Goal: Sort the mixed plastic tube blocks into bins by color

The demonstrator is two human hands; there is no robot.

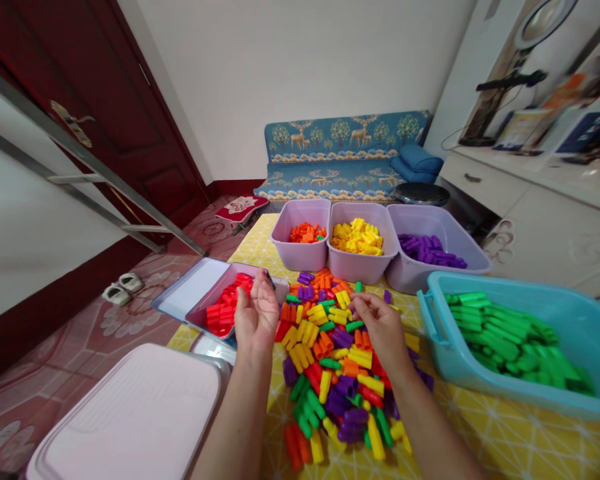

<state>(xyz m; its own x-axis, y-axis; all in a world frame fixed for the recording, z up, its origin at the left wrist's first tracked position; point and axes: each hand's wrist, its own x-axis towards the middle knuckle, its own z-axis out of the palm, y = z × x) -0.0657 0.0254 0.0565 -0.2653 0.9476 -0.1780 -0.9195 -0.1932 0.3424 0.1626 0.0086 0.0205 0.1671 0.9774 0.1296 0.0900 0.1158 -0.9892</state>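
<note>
My left hand [259, 310] is turned palm up, its fingers partly curled and apart, with nothing visible in the palm. It hovers at the right edge of a lilac bin with red plastic building pieces [221, 310]. Over the mixed pile of bullet-shaped building pieces [335, 363], my right hand [379, 321] reaches in from the right with its fingers bent together. Their tips are beside a yellow building piece [343, 299]; what they pinch, if anything, is hidden. The pile mixes red, orange, yellow, green and purple pieces, some joined in rows.
Lilac bins hold orange pieces [306, 233], yellow pieces [357, 237] and purple pieces [430, 251] behind the pile. A blue tub [525, 393] with green pieces stands right. A pale lid [135, 413] lies front left. A patterned sofa [330, 177] is beyond the table.
</note>
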